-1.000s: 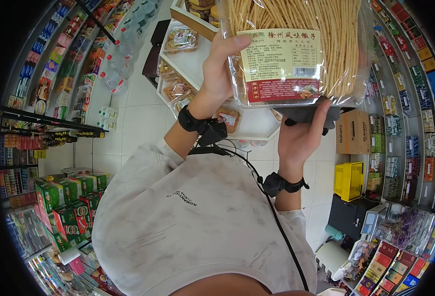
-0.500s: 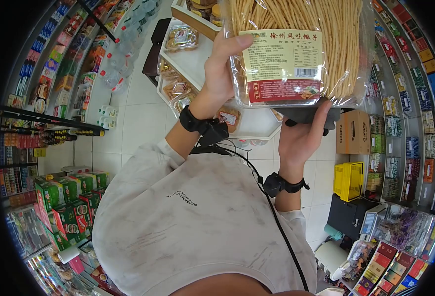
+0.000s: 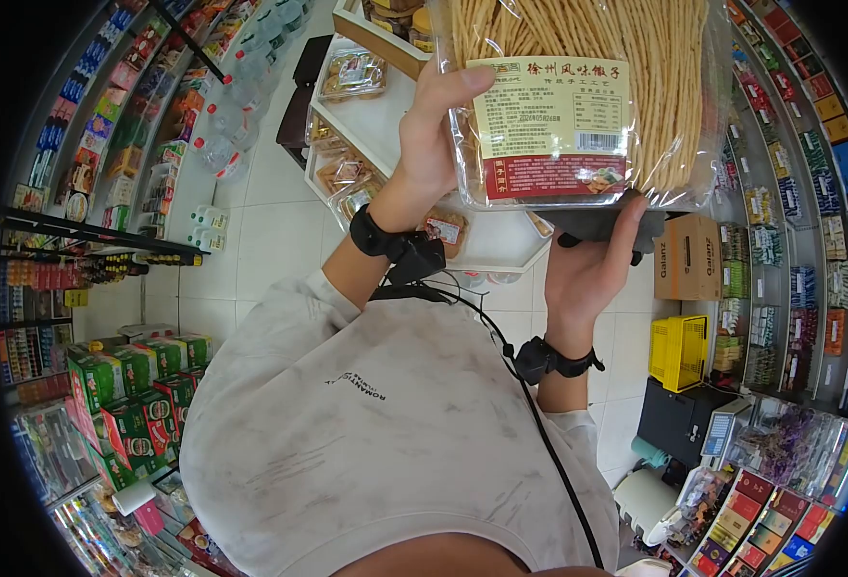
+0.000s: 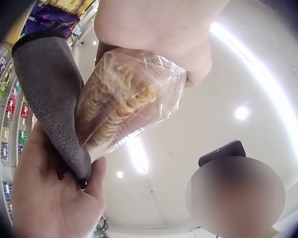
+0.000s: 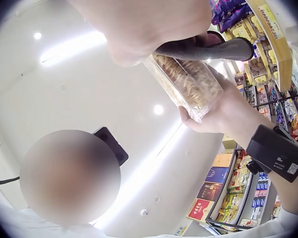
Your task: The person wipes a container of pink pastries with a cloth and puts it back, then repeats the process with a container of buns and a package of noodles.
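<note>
My left hand (image 3: 430,125) grips the near left side of a clear plastic pack of fried dough strands (image 3: 674,115), thumb lying on the edge of its cream-and-red label (image 3: 554,111). The label faces up towards me. My right hand (image 3: 583,274) is at the near edge of the pack and holds a dark grey textured thing (image 3: 605,223) beneath it. In the left wrist view that grey thing (image 4: 49,89) is tapered, has a dark rim, and is pinched at its narrow end against the side of the pack (image 4: 124,99). The fingers under the pack are hidden in the head view.
A white display stand (image 3: 501,240) with several clear food packs (image 3: 355,75) is below and beyond my arms. Water bottles (image 3: 217,154) and stacked green cartons (image 3: 145,370) are at left. A Galanz carton (image 3: 690,258) and a yellow basket (image 3: 679,351) are at right, beside stocked shelves.
The pack and my left hand have shifted very slightly to the right since the first frame. Both hands keep the same hold.
</note>
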Action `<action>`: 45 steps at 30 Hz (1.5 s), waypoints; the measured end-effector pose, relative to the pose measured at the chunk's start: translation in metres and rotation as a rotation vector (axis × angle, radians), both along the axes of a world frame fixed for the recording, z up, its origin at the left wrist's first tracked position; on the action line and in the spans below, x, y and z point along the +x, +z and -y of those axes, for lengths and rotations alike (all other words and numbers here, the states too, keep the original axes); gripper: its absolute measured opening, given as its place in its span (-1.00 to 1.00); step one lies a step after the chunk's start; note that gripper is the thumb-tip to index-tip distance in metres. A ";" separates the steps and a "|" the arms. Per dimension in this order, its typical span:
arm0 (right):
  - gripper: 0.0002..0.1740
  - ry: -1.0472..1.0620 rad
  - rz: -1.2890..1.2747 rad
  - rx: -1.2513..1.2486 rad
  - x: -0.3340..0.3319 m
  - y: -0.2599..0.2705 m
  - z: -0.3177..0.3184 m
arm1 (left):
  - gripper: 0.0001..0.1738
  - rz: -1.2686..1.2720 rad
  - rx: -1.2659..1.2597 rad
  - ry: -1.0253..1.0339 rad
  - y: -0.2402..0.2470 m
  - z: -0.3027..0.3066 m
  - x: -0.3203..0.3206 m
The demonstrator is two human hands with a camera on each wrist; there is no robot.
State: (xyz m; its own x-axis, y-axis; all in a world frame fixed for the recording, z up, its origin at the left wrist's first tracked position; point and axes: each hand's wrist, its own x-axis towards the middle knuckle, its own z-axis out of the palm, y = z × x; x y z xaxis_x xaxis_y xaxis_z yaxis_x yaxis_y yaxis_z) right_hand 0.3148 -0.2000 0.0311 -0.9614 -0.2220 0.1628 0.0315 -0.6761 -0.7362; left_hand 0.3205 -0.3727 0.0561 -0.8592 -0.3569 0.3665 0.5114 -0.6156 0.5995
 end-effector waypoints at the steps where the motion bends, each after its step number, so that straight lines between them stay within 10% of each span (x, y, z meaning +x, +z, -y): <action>1: -0.38 -0.004 -0.001 0.000 0.000 0.000 0.000 | -0.46 0.007 0.006 -0.002 0.001 0.000 0.000; 45: -0.43 -0.031 0.001 -0.024 -0.002 0.002 0.006 | -0.51 -0.104 0.063 -0.093 -0.001 0.011 -0.005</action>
State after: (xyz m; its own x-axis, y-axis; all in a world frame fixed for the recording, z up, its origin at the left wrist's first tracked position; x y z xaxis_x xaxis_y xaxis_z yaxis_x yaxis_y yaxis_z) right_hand 0.3131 -0.2059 0.0330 -0.9679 -0.1876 0.1671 0.0103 -0.6943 -0.7196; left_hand 0.3156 -0.3834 0.0555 -0.8485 -0.3023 0.4343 0.5073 -0.6980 0.5054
